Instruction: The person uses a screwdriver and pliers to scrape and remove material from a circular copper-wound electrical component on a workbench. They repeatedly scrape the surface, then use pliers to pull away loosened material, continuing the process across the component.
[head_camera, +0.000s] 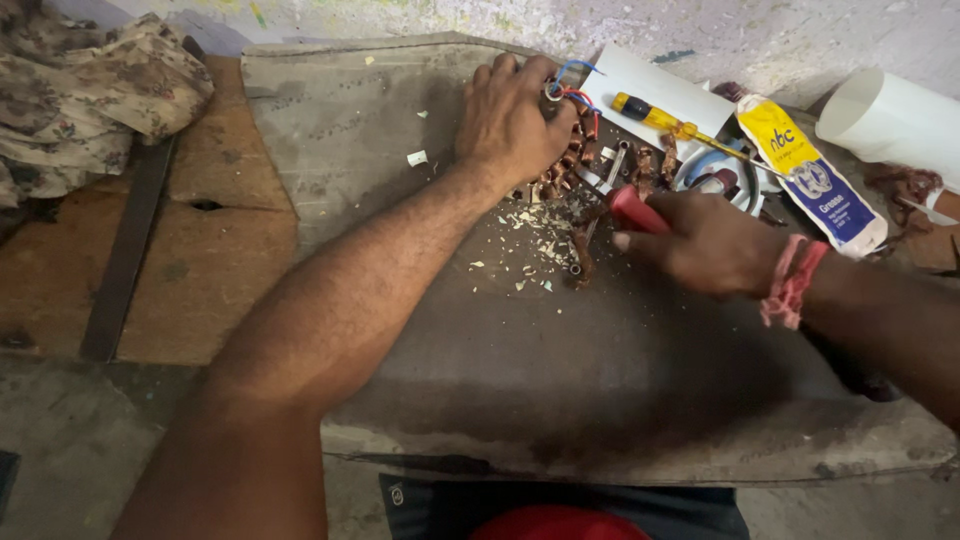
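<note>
Right hand at 3 o'clock, fist closed on red-handled tool, tip into copper windings.
Left hand at 12 o'clock, fingers curled, pinning wound stator on grey board.
Paper chips scattered between hands.
Step in hand, as judged: prying at winding slots.
Next move needs firm hold-down and controlled leverage.
Farther at 1 o'clock: yellow screwdriver, grease pouch.

We have open room on the grey mat along its left edge and across the near edge; only small white scraps lie there. Far-right corner is packed: yellow-handled screwdriver, grease pouch, white pipe, white card, all close together. Our left hand covers the copper-wound stator; our right hand with the red-handled tool blocks the right side. Crumpled cloth fills the far-left floor.
</note>
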